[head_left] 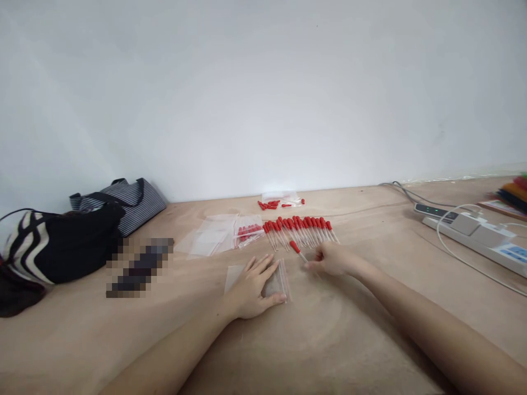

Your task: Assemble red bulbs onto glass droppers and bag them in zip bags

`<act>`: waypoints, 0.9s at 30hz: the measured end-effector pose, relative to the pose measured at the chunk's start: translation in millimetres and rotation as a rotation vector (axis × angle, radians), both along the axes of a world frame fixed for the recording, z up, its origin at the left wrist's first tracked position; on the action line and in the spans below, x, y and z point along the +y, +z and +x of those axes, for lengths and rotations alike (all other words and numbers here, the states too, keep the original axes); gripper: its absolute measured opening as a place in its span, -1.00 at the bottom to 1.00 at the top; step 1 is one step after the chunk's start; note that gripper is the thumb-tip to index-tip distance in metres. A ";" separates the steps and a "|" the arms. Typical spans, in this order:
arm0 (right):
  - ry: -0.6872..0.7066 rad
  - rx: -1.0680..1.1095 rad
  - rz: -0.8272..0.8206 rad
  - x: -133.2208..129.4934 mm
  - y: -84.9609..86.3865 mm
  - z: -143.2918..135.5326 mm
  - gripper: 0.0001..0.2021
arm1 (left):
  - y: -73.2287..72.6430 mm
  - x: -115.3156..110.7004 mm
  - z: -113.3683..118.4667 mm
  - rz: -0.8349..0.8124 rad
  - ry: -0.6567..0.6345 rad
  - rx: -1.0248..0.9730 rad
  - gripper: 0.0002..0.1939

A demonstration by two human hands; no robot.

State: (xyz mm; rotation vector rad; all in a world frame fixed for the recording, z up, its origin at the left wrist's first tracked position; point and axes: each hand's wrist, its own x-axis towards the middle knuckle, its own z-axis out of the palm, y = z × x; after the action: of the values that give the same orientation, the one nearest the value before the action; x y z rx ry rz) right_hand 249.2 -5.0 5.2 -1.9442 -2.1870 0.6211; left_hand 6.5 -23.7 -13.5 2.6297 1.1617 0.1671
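Observation:
My left hand (254,288) lies flat with fingers spread on a clear zip bag (276,284), near the middle of the table. To its right, my right hand (329,259) is closed in a pinch on the clear tip of a dropper (295,247). The dropper's red bulb points away from me, toward the upper left. Just beyond, a row of several similar droppers (304,231) lies side by side, red bulbs at the far end. A bag holding red-bulbed droppers (249,233) rests left of that row, partly over other clear bags (212,236).
Loose red bulbs (269,205) and another clear bag (284,196) lie near the wall. At right are a white power strip (481,244) with cables and a colourful pile (514,193). A striped bag (140,203) and a black bag (82,241) stand left, beside a blurred-out object (140,269).

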 end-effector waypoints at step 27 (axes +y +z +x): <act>-0.139 1.243 0.255 -17.9 -38.1 -24.0 -0.40 | 1.5 -0.5 3.7 -0.047 0.044 -0.052 -0.40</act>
State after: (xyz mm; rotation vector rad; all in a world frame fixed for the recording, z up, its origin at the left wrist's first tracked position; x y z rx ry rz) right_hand 225.2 -22.9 -32.9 -1.0281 -1.2298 1.0562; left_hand 10.3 -24.2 -12.0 2.5454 1.1925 0.2125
